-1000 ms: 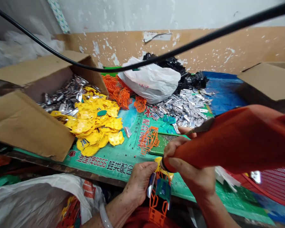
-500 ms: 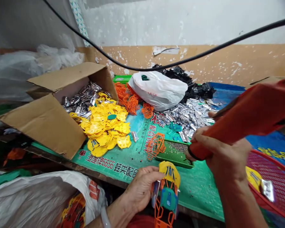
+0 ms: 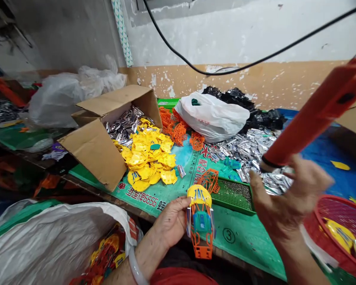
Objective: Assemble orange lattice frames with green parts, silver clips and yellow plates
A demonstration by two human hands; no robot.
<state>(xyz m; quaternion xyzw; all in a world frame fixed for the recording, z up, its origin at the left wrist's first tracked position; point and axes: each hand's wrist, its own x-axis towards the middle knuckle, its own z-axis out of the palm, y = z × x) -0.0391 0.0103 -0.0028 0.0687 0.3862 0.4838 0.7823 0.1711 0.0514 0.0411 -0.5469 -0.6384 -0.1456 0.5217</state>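
Observation:
My left hand (image 3: 172, 222) is closed on a toy car body (image 3: 202, 222), thumb on its yellow front piece. The body has an orange lattice frame, a teal piece in the middle and silvery sides. My right hand (image 3: 289, 202) is open, its thumb and fingers apart and a little blurred, just below a red electric screwdriver (image 3: 308, 122). The screwdriver hangs tilted, its black-ringed lower end above the silver parts; its tip is not visible. Close by lie a green tray (image 3: 235, 206) of small screws and a loose orange frame (image 3: 208, 180).
A tipped cardboard box (image 3: 91, 158) spills yellow pieces (image 3: 151, 158) and silver parts. Behind are a white plastic bag (image 3: 212, 118) and black parts (image 3: 231, 97). A red basket (image 3: 319, 233) stands at right, and a large white sack (image 3: 62, 225) at lower left. A black cable (image 3: 178, 53) hangs across.
My right hand has let go of the screwdriver and opened; the screwdriver now hangs more upright. The view has turned left, and the toy car body stays in my left hand.

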